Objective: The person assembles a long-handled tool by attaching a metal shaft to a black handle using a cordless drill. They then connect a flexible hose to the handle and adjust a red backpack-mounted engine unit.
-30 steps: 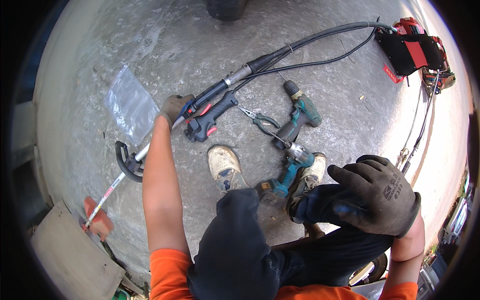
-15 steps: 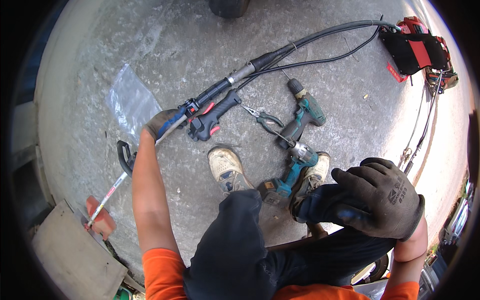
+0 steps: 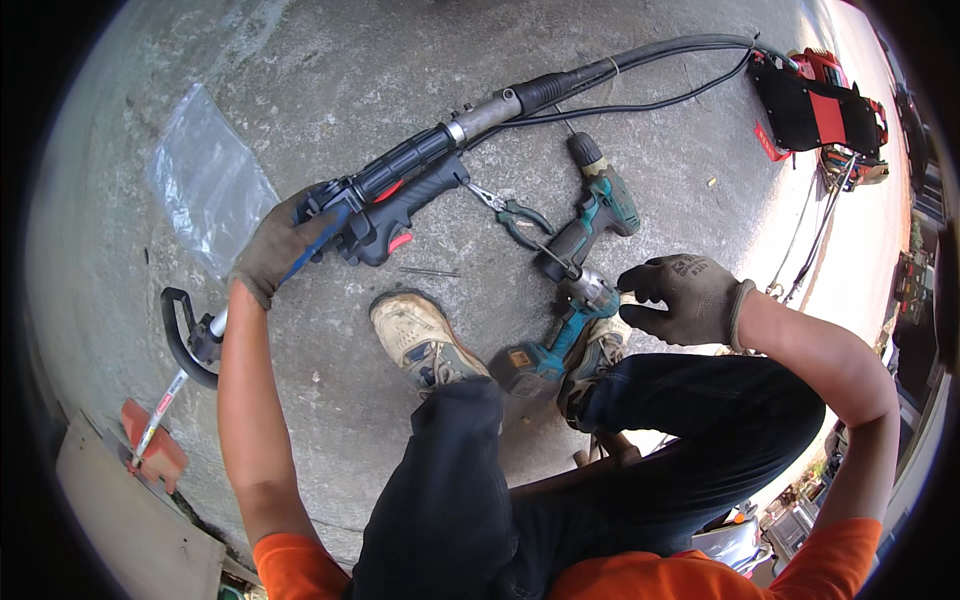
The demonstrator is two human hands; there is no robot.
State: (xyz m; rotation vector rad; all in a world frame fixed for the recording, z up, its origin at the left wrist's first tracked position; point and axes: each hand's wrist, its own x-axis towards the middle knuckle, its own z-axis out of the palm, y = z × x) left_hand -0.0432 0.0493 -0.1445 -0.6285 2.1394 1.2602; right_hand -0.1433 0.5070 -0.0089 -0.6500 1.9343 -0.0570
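My left hand (image 3: 285,240), in a dark work glove, is wrapped around the brush cutter's control handle (image 3: 385,205), a black grip with red triggers. The brush cutter's shaft (image 3: 165,400) runs down to the left past a black loop handle (image 3: 182,335). My right hand (image 3: 680,298), also gloved, is in the air with its fingers bent and apart, holding nothing. Closest to it is a teal impact driver (image 3: 572,330) by my shoe. Beyond lie a teal drill (image 3: 600,205) with a long bit and a pair of needle-nose pliers (image 3: 522,222).
A clear plastic bag (image 3: 210,180) lies left of the handle. Thin metal rods (image 3: 430,271) rest near my left shoe (image 3: 415,330). A black hose (image 3: 660,50) reaches to a red-and-black backpack engine (image 3: 825,105). An orange guard (image 3: 155,445) sits at the shaft's lower end.
My right hand has moved forward and left, from over my knee to beside the impact driver. My left hand stays on the handle, now appearing farther left as the view shifted.
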